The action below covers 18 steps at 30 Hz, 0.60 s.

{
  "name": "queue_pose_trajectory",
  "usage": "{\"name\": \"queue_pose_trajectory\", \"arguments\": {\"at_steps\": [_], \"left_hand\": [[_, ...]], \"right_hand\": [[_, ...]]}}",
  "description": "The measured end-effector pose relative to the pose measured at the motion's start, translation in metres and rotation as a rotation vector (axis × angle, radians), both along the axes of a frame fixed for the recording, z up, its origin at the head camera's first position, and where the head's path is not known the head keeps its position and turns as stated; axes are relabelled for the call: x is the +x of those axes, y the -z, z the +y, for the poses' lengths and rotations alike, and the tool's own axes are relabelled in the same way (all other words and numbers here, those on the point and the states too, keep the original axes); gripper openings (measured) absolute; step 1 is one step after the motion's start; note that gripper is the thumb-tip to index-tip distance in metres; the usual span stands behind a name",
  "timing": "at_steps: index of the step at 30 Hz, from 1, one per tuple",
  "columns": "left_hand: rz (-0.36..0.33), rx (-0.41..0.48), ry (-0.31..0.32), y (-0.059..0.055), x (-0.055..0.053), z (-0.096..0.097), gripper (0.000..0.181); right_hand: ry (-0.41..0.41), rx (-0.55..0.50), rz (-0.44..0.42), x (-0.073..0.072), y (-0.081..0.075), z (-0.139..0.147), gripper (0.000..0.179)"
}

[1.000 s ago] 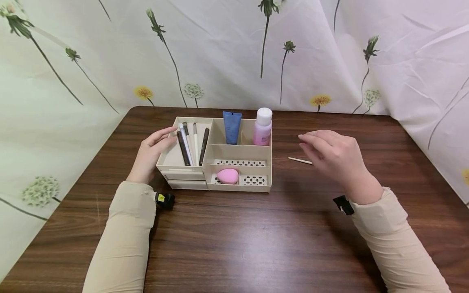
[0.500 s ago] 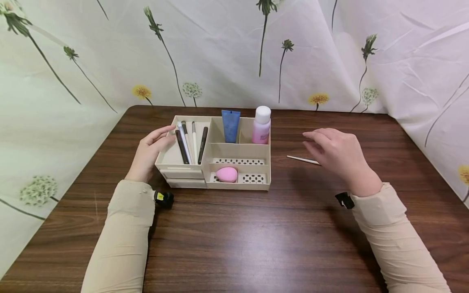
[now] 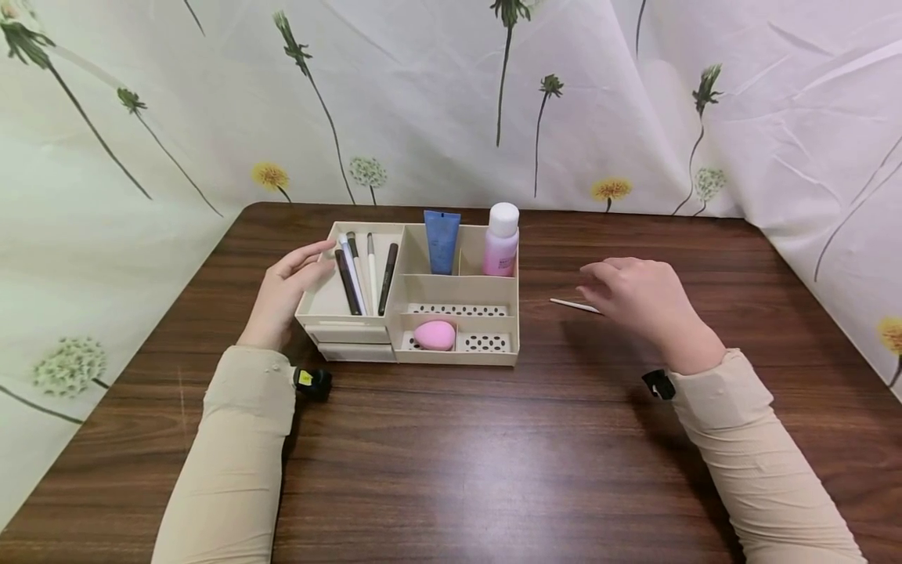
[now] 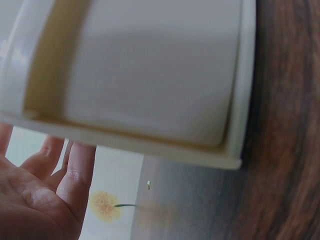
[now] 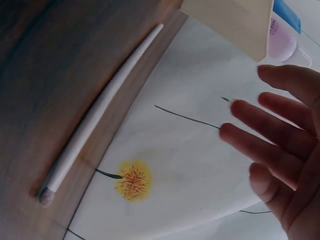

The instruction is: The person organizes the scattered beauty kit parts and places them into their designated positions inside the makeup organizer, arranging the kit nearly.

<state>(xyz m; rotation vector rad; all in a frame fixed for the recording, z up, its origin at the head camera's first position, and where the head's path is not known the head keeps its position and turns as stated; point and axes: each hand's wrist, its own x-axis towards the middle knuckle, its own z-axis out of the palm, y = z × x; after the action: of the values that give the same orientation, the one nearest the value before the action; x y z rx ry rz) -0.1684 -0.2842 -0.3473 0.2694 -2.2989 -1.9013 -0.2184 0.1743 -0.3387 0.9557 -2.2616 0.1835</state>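
Note:
A beige makeup organizer [image 3: 458, 358] stands on the table, with my left hand [image 3: 283, 294] at its left side. In the left wrist view, fingers [image 4: 77, 172] reach the organizer's outer wall. Several brushes and pens [image 3: 368, 274] lie in its left tray. The other compartments hold a blue tube [image 3: 441, 243], a pink bottle [image 3: 501, 247] with a white cap and a pink makeup sponge [image 3: 434, 335]. To the right, a white makeup brush [image 3: 572, 305] lies on the table. Above its right end hovers my right hand [image 3: 637, 301], apart from it, fingers loosely bent around nothing.
Brown wood-patterned table [image 3: 423, 470] spreads around the organizer. Behind and beside it hangs a white cloth [image 3: 437, 102] printed with dandelions. The organizer has two shallow drawers [image 3: 355, 343] at its front left, both closed.
My right hand has shifted slightly right, then back left and a little lower, near the brush on the table. My left hand stays at the organizer. The head view has shifted slightly.

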Motion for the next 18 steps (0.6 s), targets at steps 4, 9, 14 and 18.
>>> {"name": "queue_pose_trajectory", "arguments": {"at_steps": [4,9,14,18], "left_hand": [[-0.006,0.001,-0.003,0.0,0.001,0.0,0.045],[-0.002,0.009,-0.006,0.0,0.002,0.0,0.046],[0.003,0.007,-0.005,-0.001,0.001,0.001,0.045],[0.0,0.008,-0.005,-0.001,0.001,0.001,0.044]], "right_hand": [[0.049,0.065,-0.094,-0.001,0.003,0.001,0.016],[0.114,0.141,-0.224,-0.005,0.007,0.005,0.006],[0.187,0.21,-0.388,-0.01,0.008,0.01,0.019],[0.231,0.26,-0.483,-0.012,0.007,0.012,0.025]]}}
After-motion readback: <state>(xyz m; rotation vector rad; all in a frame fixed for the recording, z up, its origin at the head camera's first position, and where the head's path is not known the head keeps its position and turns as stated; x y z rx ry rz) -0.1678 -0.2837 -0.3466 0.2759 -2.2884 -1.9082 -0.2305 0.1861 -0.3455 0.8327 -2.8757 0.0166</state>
